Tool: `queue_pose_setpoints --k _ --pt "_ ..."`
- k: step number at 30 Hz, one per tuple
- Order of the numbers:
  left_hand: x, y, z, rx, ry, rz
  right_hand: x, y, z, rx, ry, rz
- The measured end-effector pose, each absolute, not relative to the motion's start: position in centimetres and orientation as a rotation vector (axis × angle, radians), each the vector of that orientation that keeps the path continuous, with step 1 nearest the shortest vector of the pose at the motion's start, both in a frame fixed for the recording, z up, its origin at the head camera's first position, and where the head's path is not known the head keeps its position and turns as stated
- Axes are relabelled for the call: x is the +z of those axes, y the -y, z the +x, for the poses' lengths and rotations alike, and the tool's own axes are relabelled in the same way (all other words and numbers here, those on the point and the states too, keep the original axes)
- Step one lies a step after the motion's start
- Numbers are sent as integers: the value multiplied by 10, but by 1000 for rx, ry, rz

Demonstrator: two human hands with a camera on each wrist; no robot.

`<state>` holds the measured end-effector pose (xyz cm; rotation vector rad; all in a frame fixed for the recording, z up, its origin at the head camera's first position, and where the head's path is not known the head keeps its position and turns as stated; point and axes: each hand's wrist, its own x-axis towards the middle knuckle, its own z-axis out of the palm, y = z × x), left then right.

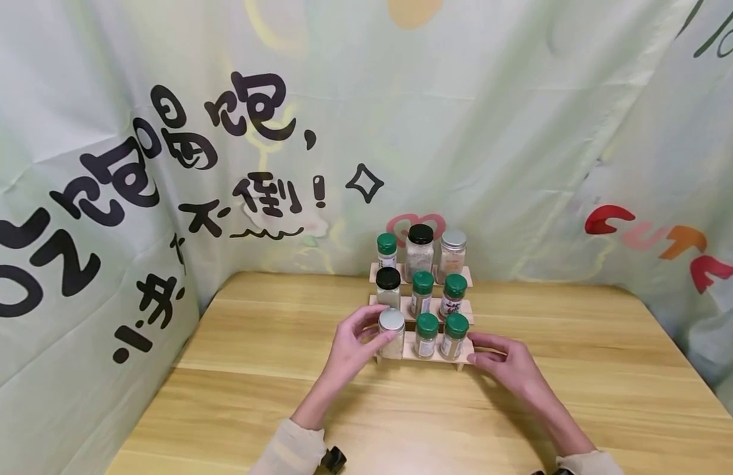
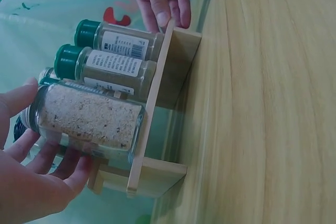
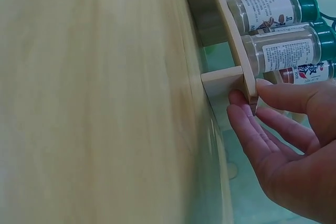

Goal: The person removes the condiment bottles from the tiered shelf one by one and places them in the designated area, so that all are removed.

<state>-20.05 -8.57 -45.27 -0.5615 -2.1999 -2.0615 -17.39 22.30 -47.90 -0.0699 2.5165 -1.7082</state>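
A three-tier wooden spice rack (image 1: 409,351) stands on the table, filled with spice jars. My left hand (image 1: 350,346) holds a silver-lidded jar (image 2: 89,116) of pale speckled seasoning at the left end of the lowest shelf, thumb near the lid and fingers around its side. The jar stands upright; its base looks to be on the shelf. At the other end, my right hand (image 1: 511,366) pinches the lowest shelf's corner, thumb on top and fingers beneath in the right wrist view. Two green-capped jars, a middle one (image 1: 426,335) and a right one (image 1: 454,336), share that shelf.
The middle shelf bears a black-capped jar (image 1: 388,287) and two green-capped ones. On the top shelf are a green-capped jar, a large black-capped jar (image 1: 420,253) and a silver-lidded jar (image 1: 452,256). A printed curtain (image 1: 509,165) hangs behind the wooden table (image 1: 271,323).
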Motion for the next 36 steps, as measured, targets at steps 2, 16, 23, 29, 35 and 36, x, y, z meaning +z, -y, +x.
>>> queue_pose_setpoints --k 2,16,23,29,35,36 --pt "-453 84 -201 -2062 2195 -566 -479 -223 -174 -1699 -2525 -70" --pt "-451 84 -202 -2123 2139 -446 -479 -223 -174 -1720 -2533 -108" --pt "-449 89 -205 -2118 2105 -402 -479 -225 -173 -1696 -2550 -132" --pt "-439 99 -207 -2067 2063 -425 -480 -226 -174 -1696 -2578 -154" --pt "-436 113 -209 -2057 2016 -410 -483 -225 -173 -1698 -2573 -168" --pt "-435 115 -210 -2055 2013 -408 -484 -225 -173 -1698 -2578 -157"
